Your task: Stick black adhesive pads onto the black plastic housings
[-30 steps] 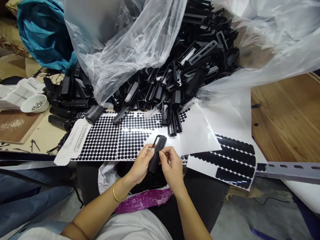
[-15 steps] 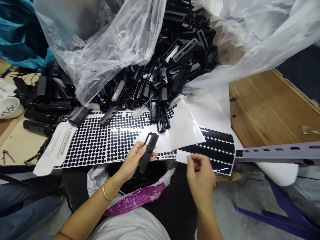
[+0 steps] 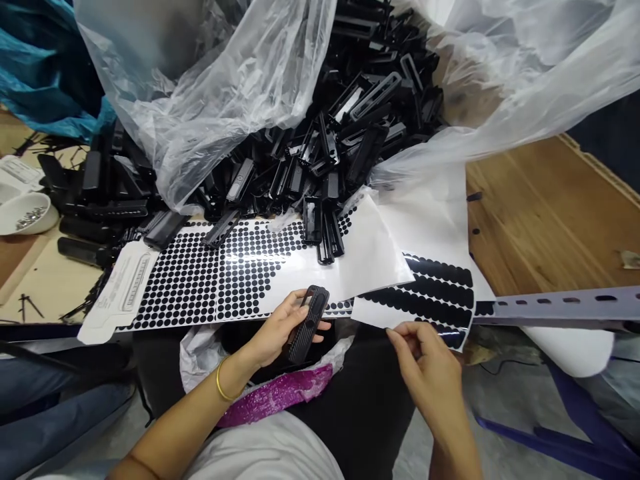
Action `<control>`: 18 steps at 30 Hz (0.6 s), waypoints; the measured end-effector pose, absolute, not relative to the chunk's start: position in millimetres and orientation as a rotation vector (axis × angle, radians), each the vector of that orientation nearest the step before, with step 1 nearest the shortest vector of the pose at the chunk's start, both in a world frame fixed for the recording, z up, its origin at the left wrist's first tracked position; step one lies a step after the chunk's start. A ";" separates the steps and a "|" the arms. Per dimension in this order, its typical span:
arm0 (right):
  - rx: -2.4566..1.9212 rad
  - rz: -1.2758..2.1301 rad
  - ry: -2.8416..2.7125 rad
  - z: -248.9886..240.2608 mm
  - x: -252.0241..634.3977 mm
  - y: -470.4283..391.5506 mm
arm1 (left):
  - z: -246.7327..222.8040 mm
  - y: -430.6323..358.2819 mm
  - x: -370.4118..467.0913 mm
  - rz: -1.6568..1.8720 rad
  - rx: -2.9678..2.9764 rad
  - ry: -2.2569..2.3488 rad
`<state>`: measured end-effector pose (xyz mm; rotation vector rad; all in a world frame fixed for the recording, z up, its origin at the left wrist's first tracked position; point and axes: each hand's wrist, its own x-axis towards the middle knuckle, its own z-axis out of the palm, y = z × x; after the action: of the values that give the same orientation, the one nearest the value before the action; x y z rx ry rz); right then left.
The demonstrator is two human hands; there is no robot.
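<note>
Pinching one black case point(image 3: 307, 328) between thumb and fingers of the left hand point(image 3: 274, 335), at the near edge of the dotted sheet point(image 3: 240, 275). Right of the dotted sheet, the right hand point(image 3: 431, 365), thumb and forefinger nearly together beside one striped sheet point(image 3: 431, 288); cannot tell about any grip on its edge. Behind the dotted sheet, one pile point(image 3: 367, 152) of cases, too many to count; farther left, one white bowl point(image 3: 30, 221).

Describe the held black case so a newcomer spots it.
Start at the big heap of black cases. Below it in the picture lies a dotted white sheet; by its near edge is the left hand with a yellow bangle. The black case in it is the only one held.
</note>
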<state>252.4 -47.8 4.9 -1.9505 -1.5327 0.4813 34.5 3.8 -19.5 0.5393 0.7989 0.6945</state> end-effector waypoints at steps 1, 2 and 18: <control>-1.903 0.671 -1.468 8.4 242.1 -45.8 | -19.6 3.2 34.0 0.682 0.542 0.797; -1.831 0.838 -1.395 10.4 231.6 -42.4 | -19.5 2.6 33.6 0.672 0.544 0.795; -1.628 1.298 -1.200 -3.7 183.3 -5.3 | -15.2 -0.9 26.1 0.630 0.518 0.815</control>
<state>183.3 -5.3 -3.7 -1.6284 -1.2000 1.2980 26.1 -0.9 -15.2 0.5180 0.8148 0.6301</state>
